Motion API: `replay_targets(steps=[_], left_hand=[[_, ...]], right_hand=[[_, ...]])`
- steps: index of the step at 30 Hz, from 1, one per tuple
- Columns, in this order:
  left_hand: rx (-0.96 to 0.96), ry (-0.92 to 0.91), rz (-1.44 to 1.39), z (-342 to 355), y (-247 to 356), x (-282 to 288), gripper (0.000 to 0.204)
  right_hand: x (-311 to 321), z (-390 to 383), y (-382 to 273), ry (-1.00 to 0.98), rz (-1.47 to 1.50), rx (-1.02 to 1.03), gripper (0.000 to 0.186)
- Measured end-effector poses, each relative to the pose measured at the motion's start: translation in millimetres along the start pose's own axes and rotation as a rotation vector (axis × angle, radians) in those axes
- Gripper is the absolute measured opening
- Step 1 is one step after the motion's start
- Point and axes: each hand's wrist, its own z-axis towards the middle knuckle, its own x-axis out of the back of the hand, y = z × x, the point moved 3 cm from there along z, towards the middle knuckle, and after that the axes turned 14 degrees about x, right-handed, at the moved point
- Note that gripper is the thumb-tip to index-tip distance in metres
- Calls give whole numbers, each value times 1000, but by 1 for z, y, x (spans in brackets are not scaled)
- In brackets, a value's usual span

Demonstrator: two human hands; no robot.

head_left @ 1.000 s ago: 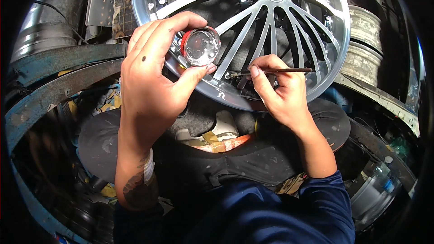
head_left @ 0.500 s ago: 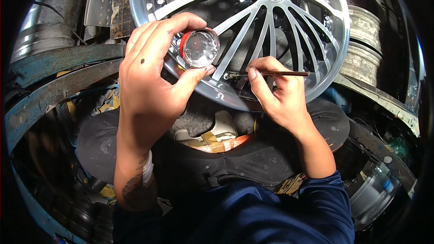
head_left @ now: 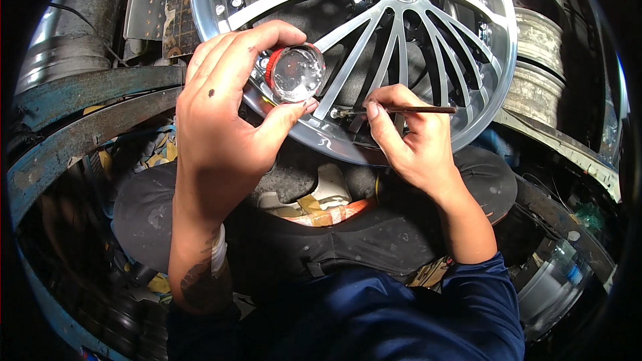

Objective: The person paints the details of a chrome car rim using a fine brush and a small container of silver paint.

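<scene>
A large car wheel rim (head_left: 287,1) with bright silver spokes and dark recesses lies in front of me. Between thumb and fingers, my left hand (head_left: 231,103) grips a small round cap (head_left: 298,73) with a red ridged edge, its shiny hollow toward me. My right hand (head_left: 414,137) pinches a thin paintbrush (head_left: 428,109) with a dark handle. The brush's tip rests at a rivet near the rim's lower edge, between two spokes; whether it touches is hard to tell. Both hands are over the near part of the rim.
Blue metal rails (head_left: 93,97) run along the left. More stacked rims (head_left: 531,43) stand at the right, and a dark cylinder (head_left: 73,20) at the upper left. A plastic bottle (head_left: 567,259) lies at the lower right. My dark-clothed legs flank a taped orange-white band (head_left: 328,216).
Hardly anything differs. The left hand with the cap has shifted down very slightly; the brush stays at the same rivet.
</scene>
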Motion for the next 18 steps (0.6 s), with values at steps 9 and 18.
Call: replay_targets(steps=[9, 18], left_hand=[[-13, -6, -9, 0, 1, 0, 50], [-6, -14, 0, -1, 0, -2, 49]], right_hand=[[0, 1, -1, 14, 1, 3, 8], [7, 2, -3, 74, 49, 39, 6]])
